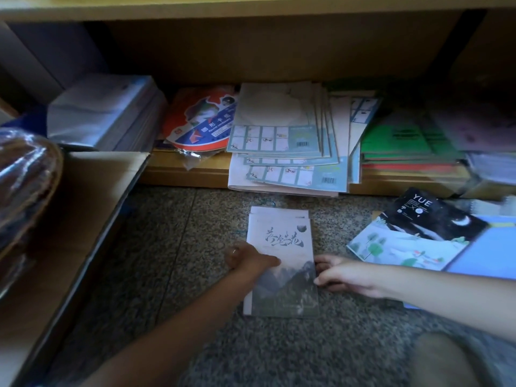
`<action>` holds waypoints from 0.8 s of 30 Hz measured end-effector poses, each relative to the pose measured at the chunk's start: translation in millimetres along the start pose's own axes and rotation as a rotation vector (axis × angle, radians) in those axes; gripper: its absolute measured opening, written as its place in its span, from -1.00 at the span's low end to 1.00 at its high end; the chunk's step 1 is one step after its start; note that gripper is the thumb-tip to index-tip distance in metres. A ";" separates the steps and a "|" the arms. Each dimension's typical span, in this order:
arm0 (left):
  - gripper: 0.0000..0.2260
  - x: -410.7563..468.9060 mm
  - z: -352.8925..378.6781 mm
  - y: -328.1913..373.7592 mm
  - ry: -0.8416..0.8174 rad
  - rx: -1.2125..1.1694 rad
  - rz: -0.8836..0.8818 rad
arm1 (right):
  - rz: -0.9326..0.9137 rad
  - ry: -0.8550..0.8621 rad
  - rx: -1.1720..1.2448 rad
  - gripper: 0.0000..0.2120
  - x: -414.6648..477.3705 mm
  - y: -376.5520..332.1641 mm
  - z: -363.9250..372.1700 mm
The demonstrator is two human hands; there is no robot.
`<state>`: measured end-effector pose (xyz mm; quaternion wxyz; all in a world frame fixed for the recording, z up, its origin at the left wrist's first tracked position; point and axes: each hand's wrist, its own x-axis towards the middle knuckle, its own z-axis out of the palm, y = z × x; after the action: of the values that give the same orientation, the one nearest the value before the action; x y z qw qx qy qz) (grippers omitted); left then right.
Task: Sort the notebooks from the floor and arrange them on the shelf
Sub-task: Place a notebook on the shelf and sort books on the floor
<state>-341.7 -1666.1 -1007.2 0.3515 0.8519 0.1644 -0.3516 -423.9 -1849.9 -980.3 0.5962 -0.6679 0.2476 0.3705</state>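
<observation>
Item: stack (282,263) of thin notebooks, mountain-photo cover uppermost, lying flat on the floor (173,247) just before the shelf (184,174), edges slightly stepped.
Left hand (248,258): thumb over the cover, fingers curled at the left edge; grips the stack.
Right hand (346,275): fingers curled against the right edge; whether they hold it cannot be told.
On the shelf: blue pile (279,135), fanned and overhanging; green pile (405,141) beside it.
Unsorted: YUE notebook (435,219) and others, on the floor at right.
Step, as judged: squaring one sorted stack. The next move calls for a level two-handed lift and a free patch of shelf.
</observation>
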 end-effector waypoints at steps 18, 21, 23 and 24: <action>-0.69 -47.3 2.7 7.7 -0.091 -0.616 0.367 | -0.112 0.024 0.357 -0.67 -44.9 -12.3 -23.6; -0.74 -48.7 2.9 19.9 -0.169 -0.552 0.443 | -0.220 0.175 0.315 -0.71 -66.7 -12.4 -37.1; -0.87 -45.4 5.6 24.9 -0.245 -0.548 0.437 | -0.257 0.256 0.297 -0.75 -78.4 -8.4 -50.0; -0.92 -45.0 7.5 25.8 -0.285 -0.549 0.393 | -0.255 0.268 0.301 -0.76 -82.9 -5.2 -53.8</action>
<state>-363.2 -1691.0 -966.3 0.6473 0.6836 0.0351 -0.3354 -459.2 -1911.0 -910.8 0.6927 -0.6407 0.2905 0.1590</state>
